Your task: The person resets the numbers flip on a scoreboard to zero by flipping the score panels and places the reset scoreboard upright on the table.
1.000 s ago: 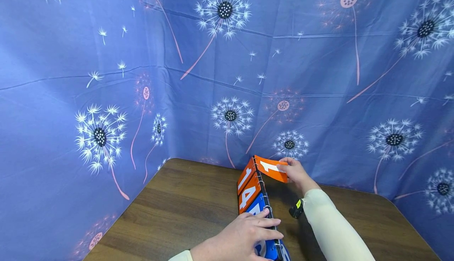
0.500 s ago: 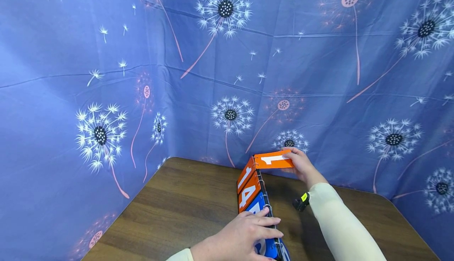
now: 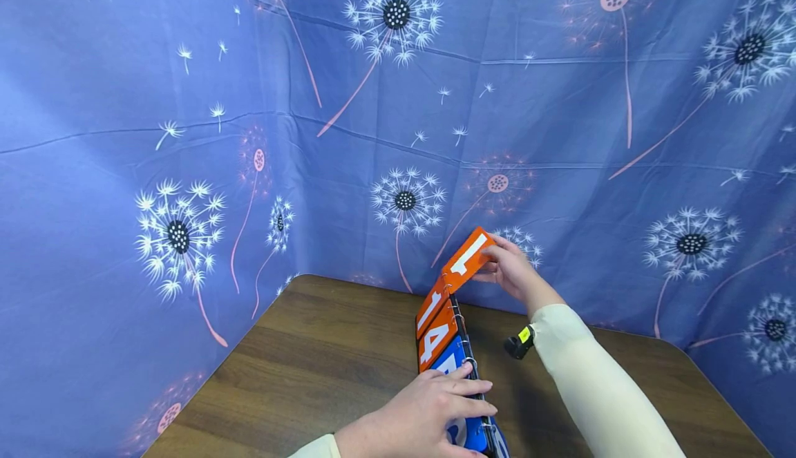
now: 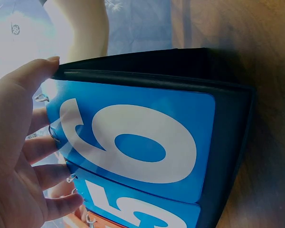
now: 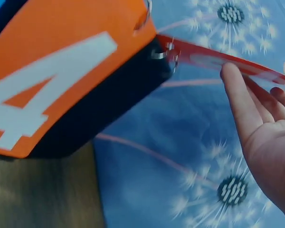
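Observation:
A tent-shaped flip scoreboard with ringed number cards stands on the table; its near black edge and a blue 6 card (image 4: 147, 142) show in the left wrist view. My left hand (image 3: 423, 413) rests over the near end of its ringed top edge, fingers spread across the ridge. At the far end my right hand (image 3: 516, 271) pinches an orange card with a white 1 (image 3: 468, 259), raised above the ridge on its rings. Below it on the left face lie another orange 1 card (image 3: 430, 307) and an orange 4 card (image 3: 437, 337).
The brown wooden table (image 3: 311, 347) lies under the scoreboard. Blue cloth (image 3: 348, 168) printed with dandelions hangs behind and at the left. A black device with a yellow label (image 3: 519, 342) is at the right wrist.
The right hand has swung the orange 1 card from the right side of the ridge up and leftward, so it now slants upward. The left hand has stayed in place.

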Motion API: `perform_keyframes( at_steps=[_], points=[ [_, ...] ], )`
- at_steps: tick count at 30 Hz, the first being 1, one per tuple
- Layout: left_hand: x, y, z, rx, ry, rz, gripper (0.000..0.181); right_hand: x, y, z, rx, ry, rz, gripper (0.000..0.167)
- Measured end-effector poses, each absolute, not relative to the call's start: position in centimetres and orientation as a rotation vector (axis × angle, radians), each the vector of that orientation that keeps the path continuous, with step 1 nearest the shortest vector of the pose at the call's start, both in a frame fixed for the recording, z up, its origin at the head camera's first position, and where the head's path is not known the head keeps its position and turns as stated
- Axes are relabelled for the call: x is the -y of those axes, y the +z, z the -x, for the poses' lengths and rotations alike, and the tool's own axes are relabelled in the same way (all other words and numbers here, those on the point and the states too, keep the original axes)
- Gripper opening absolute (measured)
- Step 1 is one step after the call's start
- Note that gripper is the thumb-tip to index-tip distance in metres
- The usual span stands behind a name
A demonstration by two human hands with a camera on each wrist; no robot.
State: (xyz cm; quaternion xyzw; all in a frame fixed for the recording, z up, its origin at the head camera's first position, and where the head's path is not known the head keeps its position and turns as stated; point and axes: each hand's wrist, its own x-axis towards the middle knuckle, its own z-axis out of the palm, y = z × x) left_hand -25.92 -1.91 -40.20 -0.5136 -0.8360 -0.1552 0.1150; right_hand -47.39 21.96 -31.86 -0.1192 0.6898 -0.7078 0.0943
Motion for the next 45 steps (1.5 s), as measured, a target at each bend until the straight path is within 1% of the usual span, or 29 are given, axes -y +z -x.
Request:
perform_keyframes(
  at_steps=[5, 11, 17, 21, 24, 26, 29, 32, 38, 45],
  points=[
    [1.9, -40.1, 25.9, 2.458, -0.45, 1.512, 0.055, -19.6, -30.9, 47.0, -2.165, -1.996, 0.454, 0.059],
    [1.9, -40.1, 26.0, 2.47, -0.452, 1.524, 0.055, -16.9, -30.4, 46.6, -2.336, -1.809, 0.583, 0.059],
    [1.9, -40.2, 26.0, 2.464, -0.46, 1.525, 0.054, -15.3, -30.9, 46.5, -2.641, -1.391, 0.815, 0.05],
    [1.8, -40.3, 25.9, 2.437, -0.438, 1.52, 0.053, -15.2, -31.9, 46.6, -2.803, -1.072, 0.945, 0.048],
    [1.8, -40.4, 25.9, 2.43, -0.434, 1.52, 0.053, -15.4, -32.7, 46.7, -2.882, -0.89, 0.968, 0.044],
    [1.8, -40.4, 25.9, 2.442, -0.452, 1.524, 0.054, -15.6, -33.1, 46.7, -2.908, -0.8, 0.977, 0.038],
    [1.8, -40.3, 26.0, 2.465, -0.488, 1.532, 0.054, -15.8, -33.7, 46.9, -2.94, -0.706, 0.974, 0.029],
    [1.8, -40.3, 26.1, 2.473, -0.499, 1.535, 0.054, -15.9, -34.1, 46.9, -2.946, -0.664, 0.968, 0.023],
    [1.9, -40.2, 26.1, 2.478, -0.488, 1.525, 0.054, -15.9, -34.7, 46.8, -2.947, -0.599, 1.024, 0.021],
    [1.8, -40.2, 25.9, 2.445, -0.456, 1.508, 0.053, -15.8, -35.2, 46.9, -2.914, -0.624, 0.985, 0.021]
  ],
)
